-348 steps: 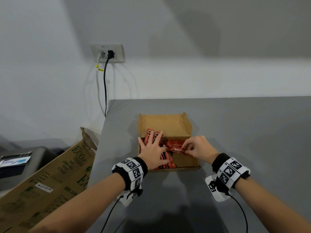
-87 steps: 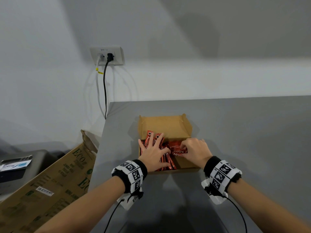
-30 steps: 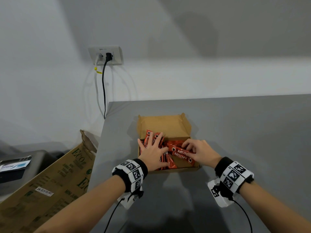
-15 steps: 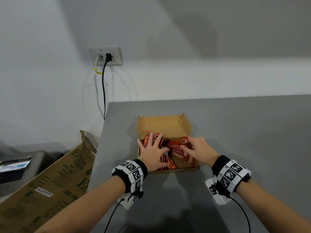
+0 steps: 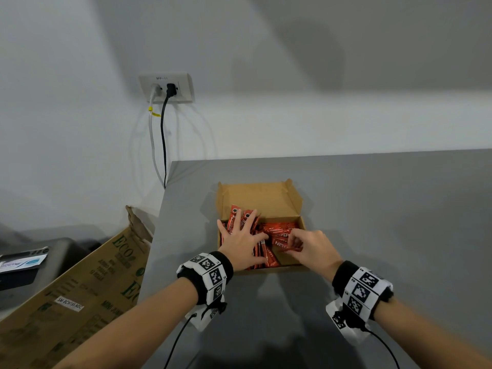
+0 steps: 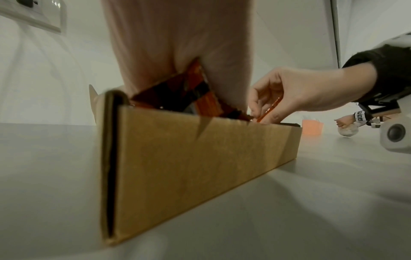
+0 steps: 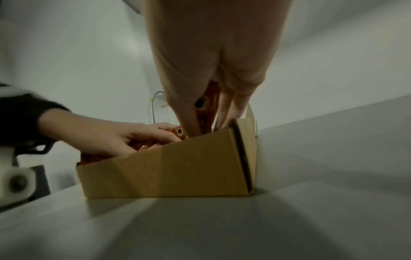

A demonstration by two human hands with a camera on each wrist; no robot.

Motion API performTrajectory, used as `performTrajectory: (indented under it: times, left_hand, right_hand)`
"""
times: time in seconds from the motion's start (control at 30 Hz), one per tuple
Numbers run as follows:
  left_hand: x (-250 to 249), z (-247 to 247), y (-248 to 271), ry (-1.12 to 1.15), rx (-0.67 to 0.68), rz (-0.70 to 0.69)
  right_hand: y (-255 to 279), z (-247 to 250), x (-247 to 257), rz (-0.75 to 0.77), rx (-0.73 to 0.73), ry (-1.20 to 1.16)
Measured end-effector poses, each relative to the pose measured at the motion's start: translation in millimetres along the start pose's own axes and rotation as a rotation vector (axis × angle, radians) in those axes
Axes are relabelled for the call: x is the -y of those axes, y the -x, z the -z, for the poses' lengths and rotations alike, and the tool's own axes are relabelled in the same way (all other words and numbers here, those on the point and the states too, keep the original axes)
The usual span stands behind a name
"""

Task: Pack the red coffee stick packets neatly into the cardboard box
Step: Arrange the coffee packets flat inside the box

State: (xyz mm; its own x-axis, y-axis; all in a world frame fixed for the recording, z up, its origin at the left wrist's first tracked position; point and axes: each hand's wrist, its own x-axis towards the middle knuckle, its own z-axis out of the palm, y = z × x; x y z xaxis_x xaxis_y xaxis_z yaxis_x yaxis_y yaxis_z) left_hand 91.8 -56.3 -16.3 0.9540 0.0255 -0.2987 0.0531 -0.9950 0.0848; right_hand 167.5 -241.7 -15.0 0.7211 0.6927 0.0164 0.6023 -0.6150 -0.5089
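Note:
An open cardboard box (image 5: 266, 194) sits on the grey table, its lid flap standing up at the back. Several red coffee stick packets (image 5: 277, 230) lie inside, upright ones on the left, crosswise ones on the right. My left hand (image 5: 241, 239) lies flat with spread fingers on the left stack of packets (image 5: 234, 215). My right hand (image 5: 306, 245) curls its fingers and pinches a red packet (image 5: 281, 243) lying across the box's right half. From the right wrist view the same red packet (image 7: 205, 103) shows between thumb and fingers above the box (image 7: 169, 168).
The grey table (image 5: 386, 209) extends to the right and toward me. Its left edge drops beside a large brown carton (image 5: 80, 291). A wall socket (image 5: 166, 87) with two cables hangs behind. In the left wrist view an orange cup (image 6: 311, 126) and another person's hand stand far off.
My right hand went from lying flatter on the crosswise packets to curling and pinching one near the box's right front. The left hand has stayed pressed on the left stack.

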Motion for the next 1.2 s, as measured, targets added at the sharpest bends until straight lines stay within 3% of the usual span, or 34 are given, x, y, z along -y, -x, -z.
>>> performTrajectory:
  times: [0.07, 0.2, 0.8, 1.03, 1.2]
  left_hand:
    - [0, 0, 0, 0.003, 0.005, 0.001]
    - [0, 0, 1, 0.012, 0.005, 0.001]
    - [0, 1, 1, 0.015, -0.020, -0.005]
    - [0, -1, 0, -0.018, -0.026, -0.011]
    - [0, -1, 1, -0.030, -0.023, -0.008]
  right_hand:
    - [-1, 0, 1, -0.007, 0.024, 0.194]
    - [-5, 4, 7, -0.074, 0.072, 0.305]
    - [-23, 2, 22, -0.044, 0.173, 0.434]
    - [-26, 0, 19, -0.023, 0.178, 0.367]
    - [-22, 3, 21, 0.006, 0.185, 0.552]
